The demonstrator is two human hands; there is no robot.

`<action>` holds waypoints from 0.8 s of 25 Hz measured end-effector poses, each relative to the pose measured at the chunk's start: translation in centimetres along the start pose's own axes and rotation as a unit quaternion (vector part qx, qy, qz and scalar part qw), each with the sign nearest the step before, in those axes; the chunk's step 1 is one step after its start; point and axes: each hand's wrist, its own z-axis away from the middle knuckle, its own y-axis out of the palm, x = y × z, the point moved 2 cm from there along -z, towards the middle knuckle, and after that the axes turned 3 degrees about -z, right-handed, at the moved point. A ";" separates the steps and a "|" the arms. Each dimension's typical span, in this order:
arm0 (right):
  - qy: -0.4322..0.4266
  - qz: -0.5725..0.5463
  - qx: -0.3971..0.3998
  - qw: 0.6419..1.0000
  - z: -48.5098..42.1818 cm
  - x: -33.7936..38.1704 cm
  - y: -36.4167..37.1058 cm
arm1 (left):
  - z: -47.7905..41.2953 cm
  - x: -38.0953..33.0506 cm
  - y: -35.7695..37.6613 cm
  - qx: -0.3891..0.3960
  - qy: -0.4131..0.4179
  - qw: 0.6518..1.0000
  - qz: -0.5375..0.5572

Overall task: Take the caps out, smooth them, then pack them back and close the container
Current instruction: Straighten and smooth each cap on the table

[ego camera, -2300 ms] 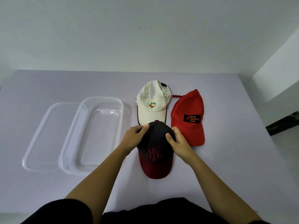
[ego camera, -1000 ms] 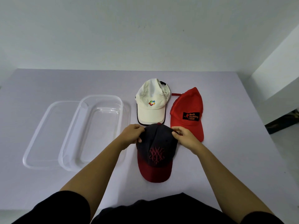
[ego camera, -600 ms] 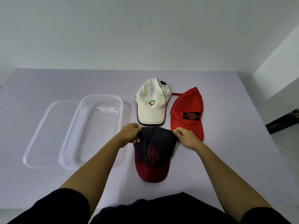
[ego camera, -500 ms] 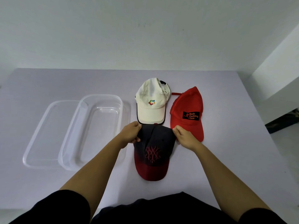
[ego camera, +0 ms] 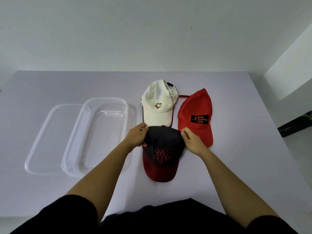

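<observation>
Both hands' grip, dark cap: crown pulled wide and flat half a second ago, now rounded again.
Item: black fabric cap with dark-red brim, on the grey table; I see my left hand and right hand pinching its crown edges. White cap and red cap lie beyond; clear plastic container empty, lid alongside. Outstanding: packing, closing.

Your fingers pinch the dark cap, red brim toward you. Just beyond your fingertips: white cap, red cap. Left of them, clear container, open, resting on its lid.
</observation>
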 end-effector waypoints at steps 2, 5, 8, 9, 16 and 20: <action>0.001 0.006 -0.005 1.000 0.1 -0.4 0.3 | -0.1 0.3 0.1 -0.010 0.001 1.000 -0.016; -0.003 0.045 -0.077 0.996 2.0 -0.9 0.9 | 0.8 1.0 0.5 -0.114 0.029 0.990 -0.082; 0.002 0.041 -0.027 0.999 5.3 -2.4 3.4 | 3.7 2.6 3.4 -0.123 0.090 0.987 -0.048; 0.001 0.038 0.006 0.999 6.4 -2.8 4.4 | 4.6 3.3 4.7 -0.096 0.096 0.990 -0.047; 0.006 0.223 0.059 0.973 8.4 -4.8 8.9 | 6.1 9.1 9.7 0.050 0.060 0.983 -0.164; 0.021 0.311 0.004 0.950 8.0 -4.3 10.3 | 6.4 9.3 11.2 -0.019 0.035 0.966 -0.254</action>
